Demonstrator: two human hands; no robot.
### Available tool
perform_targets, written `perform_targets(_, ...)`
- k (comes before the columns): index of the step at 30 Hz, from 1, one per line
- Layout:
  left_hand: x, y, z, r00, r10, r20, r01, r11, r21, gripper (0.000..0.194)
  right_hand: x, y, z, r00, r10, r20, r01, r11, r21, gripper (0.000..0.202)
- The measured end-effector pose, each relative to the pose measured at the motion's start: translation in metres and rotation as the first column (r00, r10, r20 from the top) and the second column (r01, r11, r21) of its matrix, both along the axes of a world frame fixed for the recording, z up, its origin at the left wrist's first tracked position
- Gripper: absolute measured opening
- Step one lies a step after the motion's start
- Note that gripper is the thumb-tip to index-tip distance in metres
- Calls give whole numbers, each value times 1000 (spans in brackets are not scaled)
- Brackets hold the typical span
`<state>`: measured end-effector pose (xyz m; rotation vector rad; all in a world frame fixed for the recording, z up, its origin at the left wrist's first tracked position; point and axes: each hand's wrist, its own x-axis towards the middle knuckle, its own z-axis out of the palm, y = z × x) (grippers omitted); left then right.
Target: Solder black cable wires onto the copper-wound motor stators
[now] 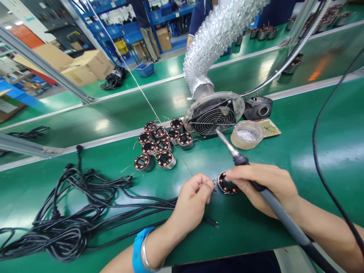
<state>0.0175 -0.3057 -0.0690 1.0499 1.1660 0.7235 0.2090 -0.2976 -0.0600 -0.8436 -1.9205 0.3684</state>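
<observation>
My right hand (264,185) grips a soldering iron (273,206), its metal tip pointing up and away toward the fan. Fingers of that hand also reach down to a motor stator (223,184) with copper windings, partly hidden under them. Just left of the stator, my left hand (196,193) pinches a thin wire end; a thin strand of solder wire (184,163) seems to run up from near these fingers. Black power cables (159,204) pass beneath my left hand, and one stripped end (213,223) with coloured cores shows below it.
Several wound stators (162,145) stand grouped left of a round fume fan (213,119) with a silver duct (196,68). A round tub (247,135) and a black iron holder (260,109) sit at its right. Coiled black cables (65,227) cover the left. A person (196,19) stands beyond.
</observation>
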Motion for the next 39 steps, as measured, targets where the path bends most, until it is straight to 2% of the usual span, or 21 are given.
perform_targets(6,-7,-2,1,992,-122,-20,122,991,54,27,-15,2,-6,993,98,63,-101,994,45,20)
perform_targets(8,-10,-2,7,970,-192,-151,215,965,152,24,-16,1,-5,996,79,51,-82,995,51,21)
perform_targets(11,-16,1,17,880,-198,-433,365,863,348,18,-14,-1,-2,999,32,38,-32,999,6,21)
perform_targets(13,-18,2,20,851,-199,-485,406,836,369,22,-12,-3,-1,998,42,46,-41,999,-33,23)
perform_targets(16,-18,3,16,904,-231,-361,341,897,280,30,-14,-6,-1,993,95,71,-92,994,-53,28)
perform_targets(21,-15,1,3,975,-181,-127,195,975,108,38,-18,-10,-4,990,88,107,-86,996,-29,31)
perform_targets(26,-10,1,0,986,-108,126,126,982,-140,42,-18,-14,-7,987,71,147,-69,997,-22,31)
perform_targets(29,-9,2,2,964,-104,244,166,954,-251,40,-17,-16,-9,977,61,203,-49,997,-62,27)
perform_targets(32,-8,2,3,956,-114,270,183,951,-249,38,-16,-16,-9,981,37,192,-25,998,-65,25)
perform_targets(39,-7,0,1,976,-98,193,128,980,-152,39,-17,-12,0,994,43,101,-36,997,-69,30)
